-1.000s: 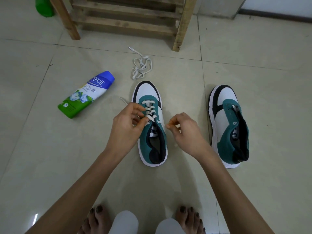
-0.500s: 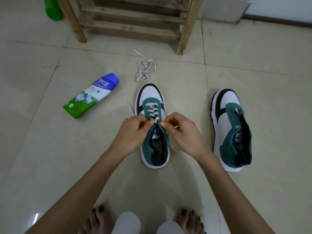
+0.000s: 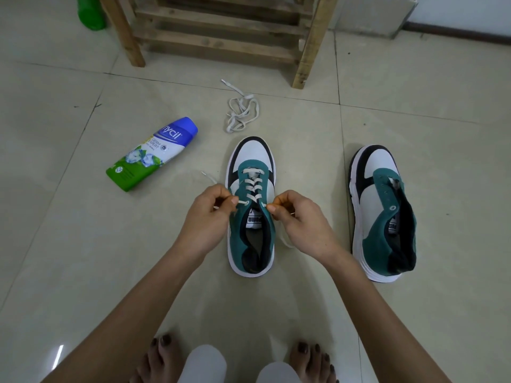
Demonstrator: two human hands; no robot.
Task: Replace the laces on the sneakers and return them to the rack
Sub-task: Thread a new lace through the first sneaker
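Note:
A green, white and black sneaker stands on the floor in front of me, its white lace crossed through most eyelets. My left hand pinches one lace end at the top left eyelet. My right hand pinches the other end at the top right eyelet. The lace's free tip trails left past my left hand. A second matching sneaker stands to the right with no lace in it. A loose white lace lies bundled on the floor beyond the first sneaker.
A wooden shoe rack stands at the back on the tiled floor. A blue, white and green powder bottle lies on its side to the left. A green bottle stands at the far left. My bare feet are at the bottom.
Both hands came together at the sneaker's top eyelets, then drew slightly apart with a lace end in each. The camera has moved closer to the shoe.

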